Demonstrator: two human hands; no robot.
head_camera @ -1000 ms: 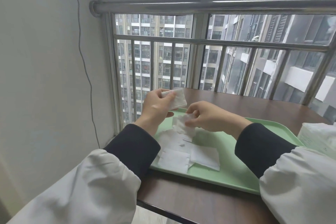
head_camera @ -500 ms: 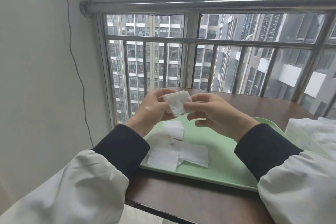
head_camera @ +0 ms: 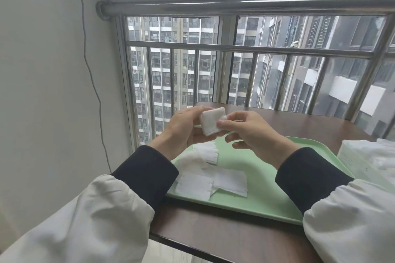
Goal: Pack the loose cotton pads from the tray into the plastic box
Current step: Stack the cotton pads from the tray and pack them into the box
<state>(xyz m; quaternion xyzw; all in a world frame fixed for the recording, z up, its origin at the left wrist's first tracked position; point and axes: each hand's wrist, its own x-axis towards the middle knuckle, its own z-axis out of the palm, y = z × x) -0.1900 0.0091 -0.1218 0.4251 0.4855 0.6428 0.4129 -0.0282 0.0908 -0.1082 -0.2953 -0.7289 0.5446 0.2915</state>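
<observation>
**No legible writing in view**

No text, label, brand, number or sign can be read anywhere. The side of the plastic box (head_camera: 359, 157), at the right edge of the tabletop (head_camera: 224, 239), is too blurred to tell whether it bears any print.

the middle and right of the green tray (head_camera: 260, 179) lie bare, open to a reach from above or from the near edge. loose cotton pads (head_camera: 230, 181) cover its near left part. the left hand (head_camera: 183, 130) and right hand (head_camera: 254, 132) hang over its far left, pinching a stack of pads (head_camera: 212, 121). the plastic box (head_camera: 363, 156) stands at the right rim; window bars (head_camera: 252, 79) close off the table (head_camera: 299, 121) behind.
</observation>
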